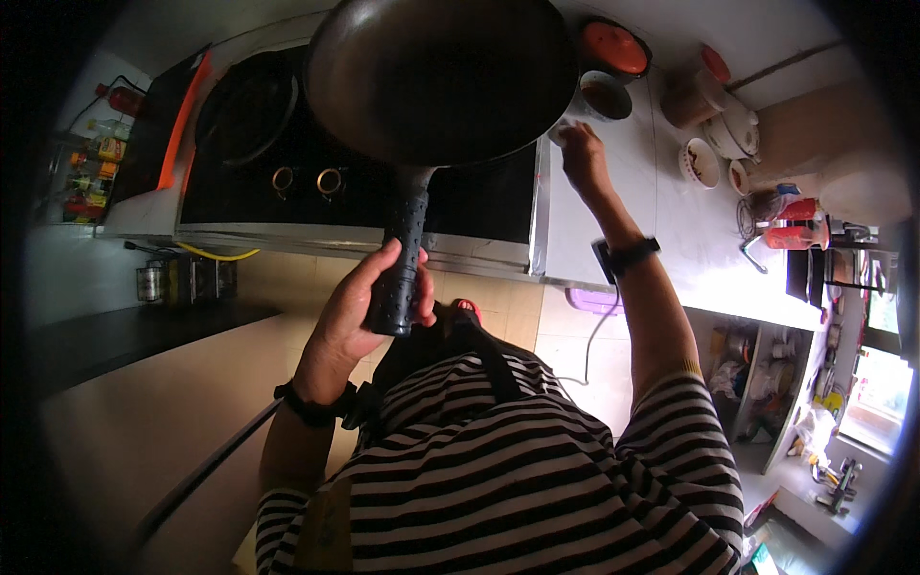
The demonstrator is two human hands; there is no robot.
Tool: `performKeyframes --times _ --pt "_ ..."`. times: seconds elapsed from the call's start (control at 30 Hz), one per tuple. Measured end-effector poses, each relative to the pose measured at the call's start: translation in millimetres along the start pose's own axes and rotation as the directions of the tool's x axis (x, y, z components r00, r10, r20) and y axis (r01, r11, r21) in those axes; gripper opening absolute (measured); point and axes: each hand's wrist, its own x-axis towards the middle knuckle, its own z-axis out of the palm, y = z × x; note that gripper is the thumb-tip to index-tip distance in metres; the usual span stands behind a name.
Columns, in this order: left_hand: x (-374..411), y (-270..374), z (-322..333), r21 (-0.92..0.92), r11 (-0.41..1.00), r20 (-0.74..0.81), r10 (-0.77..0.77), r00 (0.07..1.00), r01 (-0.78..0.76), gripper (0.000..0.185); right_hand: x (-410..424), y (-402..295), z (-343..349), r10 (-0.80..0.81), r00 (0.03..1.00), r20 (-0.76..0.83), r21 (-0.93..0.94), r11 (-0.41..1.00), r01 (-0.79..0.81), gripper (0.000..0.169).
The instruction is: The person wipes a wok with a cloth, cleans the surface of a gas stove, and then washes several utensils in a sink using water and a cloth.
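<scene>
My left hand (366, 309) is closed round the black studded handle (405, 266) of a large dark frying pan (438, 79). The pan is raised over the black gas hob (474, 205) and hides much of it. At the pan's right edge, my right hand (583, 159) has its fingers bunched on a small pale thing, perhaps a cloth, partly hidden by the fingers. Just beyond that hand stands a bowl (606, 95) with dark contents, beside a red-lidded pot (614, 47).
A white bowl (699, 163) with food bits, a white lidded tureen (732, 128) and a canister (693, 99) stand on the right-hand counter. Bottles (108, 149) line the far left. A round dark burner area (246, 108) lies left of the pan. A purple plastic container (595, 300) sits below the counter edge.
</scene>
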Motion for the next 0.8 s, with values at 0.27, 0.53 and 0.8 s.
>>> performKeyframes --times 0.27,0.53,0.8 --pt "-37.7 -17.8 -30.6 -0.11 0.985 -0.333 0.089 0.939 -0.132 0.045 12.8 29.0 57.1 -0.109 0.994 -0.003 -0.05 0.993 0.109 0.037" --pt "-98.2 -59.5 -114.0 -0.364 0.899 -0.452 0.059 0.89 -0.244 0.031 -100.8 -23.8 49.3 -0.162 0.975 0.15 0.398 0.913 0.09 0.043" --pt "-129.4 -85.5 -118.2 -0.356 0.88 -0.493 0.107 0.863 -0.313 0.03 -71.1 -42.8 -7.1 0.313 0.914 0.258 0.494 0.771 -0.403 0.019"
